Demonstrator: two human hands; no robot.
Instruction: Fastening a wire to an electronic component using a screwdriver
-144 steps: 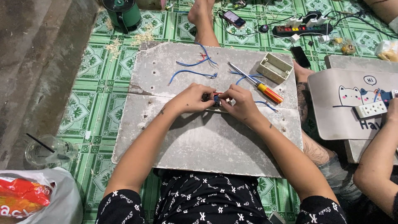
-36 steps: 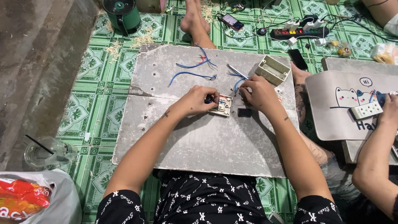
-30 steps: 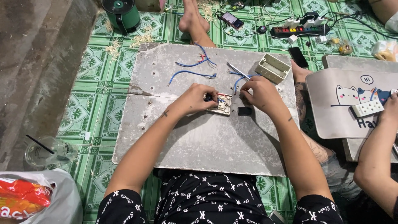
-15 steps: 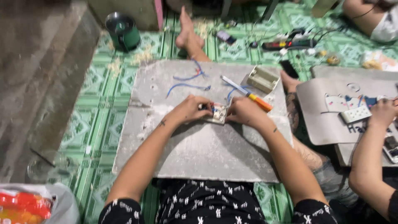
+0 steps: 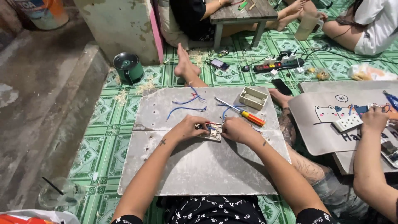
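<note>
1. The left hand (image 5: 188, 127) rests on a grey board (image 5: 199, 174) laid on the floor, its fingers curled around the left edge of a small switch plate (image 5: 212, 131).
2. The right hand (image 5: 237, 129) closes on the right edge of the same switch plate, so the plate sits pinched between both sets of fingertips, near the middle of the board.
3. The plate lies back side up, with small metal parts and short red and blue wire ends showing; most of its right side is hidden under the right hand.
4. Whether the fingers also hold a loose wire or screw cannot be told.
5. A screwdriver (image 5: 242, 113) with an orange and yellow handle lies just behind the right hand, touching neither hand.
6. A cream plastic box (image 5: 253, 98), open side up, sits near the board's far right corner.
7. Loose blue wires (image 5: 186, 109) lie on the far left part of the board, apart from the hands.
8. At the right, another person's hand (image 5: 374, 119) holds a white socket strip (image 5: 347, 123) over a second board with a cat drawing.
9. A green pot (image 5: 128, 68) stands on the patterned mat beyond the board.
</note>
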